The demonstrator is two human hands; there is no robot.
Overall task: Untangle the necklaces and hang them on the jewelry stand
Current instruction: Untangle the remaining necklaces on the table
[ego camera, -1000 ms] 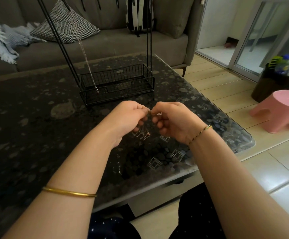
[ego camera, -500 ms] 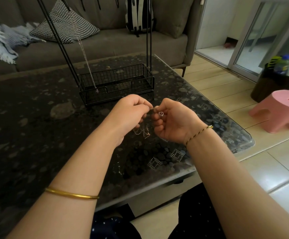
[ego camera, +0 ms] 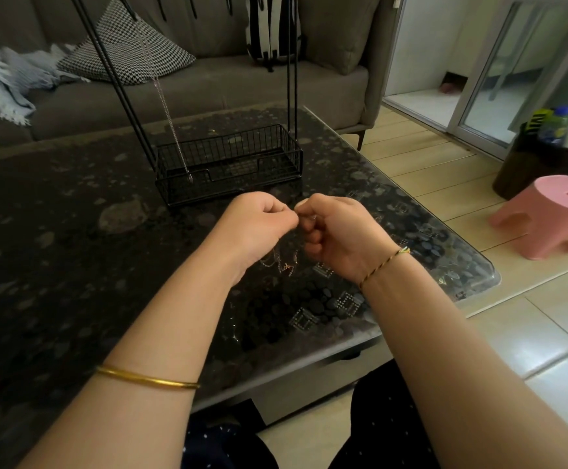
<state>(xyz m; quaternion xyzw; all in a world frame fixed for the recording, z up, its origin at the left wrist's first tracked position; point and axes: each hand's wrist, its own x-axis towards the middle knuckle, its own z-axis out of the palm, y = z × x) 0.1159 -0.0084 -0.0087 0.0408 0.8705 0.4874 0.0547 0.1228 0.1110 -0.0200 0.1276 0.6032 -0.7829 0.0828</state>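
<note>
My left hand [ego camera: 259, 221] and my right hand [ego camera: 338, 228] meet above the dark table, fingers curled, both pinching a thin tangled necklace chain [ego camera: 284, 262] whose loops dangle below and between them. Just beyond stands the black wire jewelry stand [ego camera: 228, 164], a basket base with tall rods rising out of the frame. One silver necklace [ego camera: 169, 123] hangs on the stand, its end reaching down into the basket.
The dark speckled glass table [ego camera: 73, 248] ends at a rounded corner on the right. A grey sofa [ego camera: 208, 86] with cushions lies behind it. A pink stool [ego camera: 546, 214] and a dark bin [ego camera: 539, 160] stand on the tiled floor at right.
Both hands have risen slightly and moved closer together, still pinching the chain; the dangling loops swing a little beneath them.
</note>
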